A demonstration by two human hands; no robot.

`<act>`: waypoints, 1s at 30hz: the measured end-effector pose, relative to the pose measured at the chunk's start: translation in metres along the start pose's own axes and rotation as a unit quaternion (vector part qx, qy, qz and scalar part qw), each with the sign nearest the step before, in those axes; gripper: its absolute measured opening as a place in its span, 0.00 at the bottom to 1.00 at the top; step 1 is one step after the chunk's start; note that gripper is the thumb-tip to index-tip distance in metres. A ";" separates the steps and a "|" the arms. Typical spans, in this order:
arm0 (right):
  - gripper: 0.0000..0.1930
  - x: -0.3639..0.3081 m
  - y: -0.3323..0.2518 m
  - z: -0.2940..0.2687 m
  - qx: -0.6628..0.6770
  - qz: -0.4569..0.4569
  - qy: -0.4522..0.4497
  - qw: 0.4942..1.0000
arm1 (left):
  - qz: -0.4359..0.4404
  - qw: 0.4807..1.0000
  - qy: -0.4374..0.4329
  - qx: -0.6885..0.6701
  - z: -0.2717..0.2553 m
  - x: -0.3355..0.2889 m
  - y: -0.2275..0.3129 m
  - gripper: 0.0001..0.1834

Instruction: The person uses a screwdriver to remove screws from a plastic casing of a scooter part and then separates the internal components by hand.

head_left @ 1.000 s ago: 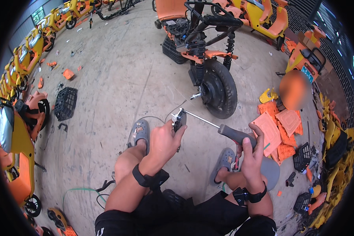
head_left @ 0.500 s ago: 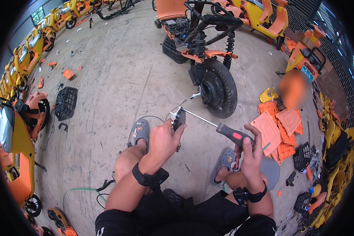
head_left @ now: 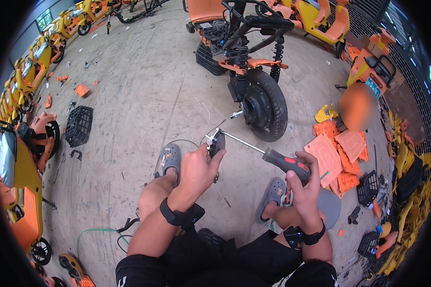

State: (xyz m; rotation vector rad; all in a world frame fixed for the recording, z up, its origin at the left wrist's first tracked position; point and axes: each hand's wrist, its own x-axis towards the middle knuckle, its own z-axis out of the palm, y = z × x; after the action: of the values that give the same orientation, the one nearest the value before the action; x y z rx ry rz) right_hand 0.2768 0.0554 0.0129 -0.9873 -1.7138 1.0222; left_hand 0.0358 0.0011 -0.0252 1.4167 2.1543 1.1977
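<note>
My left hand [head_left: 200, 170] is closed round a small black and silver metal part [head_left: 216, 142], holding it up in front of my knees. Its exact kind is not clear, and my fingers cover its lower side. In my right hand [head_left: 305, 179] is a screwdriver [head_left: 283, 160] with a black and red handle. The fingers wrap the handle's end, and the long shaft points left, its tip touching the top of the metal part. Just beyond stands a partly stripped scooter, its black wheel [head_left: 266, 105] and bare axle facing me.
Loose orange panels [head_left: 323, 158] lie on the floor at the right, near black baskets [head_left: 367, 189] and a heap of yellow parts [head_left: 412, 210]. Another black basket [head_left: 79, 125] is at the left. Yellow and orange scooters [head_left: 24, 182] line the left side. A thin green cable [head_left: 93, 230] runs by my left leg.
My right fingers have shifted on the screwdriver handle, with the forefinger now curled over it and the handle turned. The tip stays at the metal part, and my left hand hardly moves.
</note>
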 end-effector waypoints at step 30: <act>0.17 -0.005 -0.009 0.007 0.005 0.031 -0.010 0.999 | -0.009 1.000 0.004 0.015 -0.001 0.000 0.000 0.19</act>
State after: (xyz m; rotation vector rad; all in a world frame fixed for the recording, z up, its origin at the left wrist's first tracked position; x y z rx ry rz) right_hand 0.2698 0.0464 0.0180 -1.0319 -1.7021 1.0822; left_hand 0.0347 0.0005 -0.0247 1.4037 2.1950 1.1718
